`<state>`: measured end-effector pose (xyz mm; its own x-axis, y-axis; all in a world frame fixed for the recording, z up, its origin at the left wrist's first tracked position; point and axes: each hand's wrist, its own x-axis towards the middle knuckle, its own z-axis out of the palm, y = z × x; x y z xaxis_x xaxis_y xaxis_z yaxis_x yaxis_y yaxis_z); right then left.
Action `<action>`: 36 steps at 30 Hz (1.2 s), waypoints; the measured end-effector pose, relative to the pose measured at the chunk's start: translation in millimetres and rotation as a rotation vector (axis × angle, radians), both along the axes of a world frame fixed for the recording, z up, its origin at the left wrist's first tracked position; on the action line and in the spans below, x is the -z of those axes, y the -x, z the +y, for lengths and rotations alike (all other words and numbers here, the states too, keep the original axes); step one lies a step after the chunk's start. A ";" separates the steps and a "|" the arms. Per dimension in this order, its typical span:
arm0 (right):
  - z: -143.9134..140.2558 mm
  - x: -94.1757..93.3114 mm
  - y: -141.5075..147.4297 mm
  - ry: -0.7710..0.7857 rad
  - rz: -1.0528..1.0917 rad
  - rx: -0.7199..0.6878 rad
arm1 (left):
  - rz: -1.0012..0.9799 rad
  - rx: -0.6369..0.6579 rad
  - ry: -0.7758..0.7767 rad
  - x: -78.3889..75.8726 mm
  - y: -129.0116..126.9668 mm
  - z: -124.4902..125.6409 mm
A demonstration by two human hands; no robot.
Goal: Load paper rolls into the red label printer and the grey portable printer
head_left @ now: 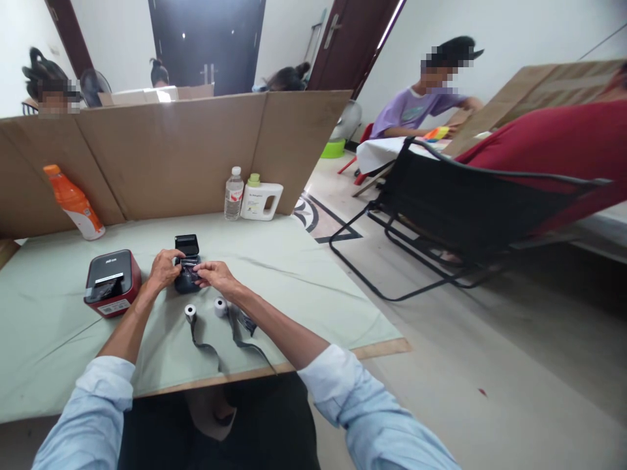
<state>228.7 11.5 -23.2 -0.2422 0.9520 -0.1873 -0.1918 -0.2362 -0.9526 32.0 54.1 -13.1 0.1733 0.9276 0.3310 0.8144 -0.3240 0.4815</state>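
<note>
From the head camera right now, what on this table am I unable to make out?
- Inside of the small black printer with its lid open: covered by the left hand and right hand.
- What the fingers pinch: too small.
- Print on the two small white paper rolls and their dark trailing strips: too small.
- Sticker text on the red-and-black box printer: too small.
- Label of the white jug with green cap: too small.

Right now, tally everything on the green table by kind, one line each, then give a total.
Small printers: 2, the red printer and the open black printer that the left hand and right hand are on
Paper rolls: 2, left roll and right roll
Bottles: 3, orange bottle, clear water bottle, white jug
Total: 7
</note>
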 end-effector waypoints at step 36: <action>3.4 7.0 6.8 -0.015 -0.118 -0.102 | 0.044 -0.015 0.118 4.4 -3.9 11.3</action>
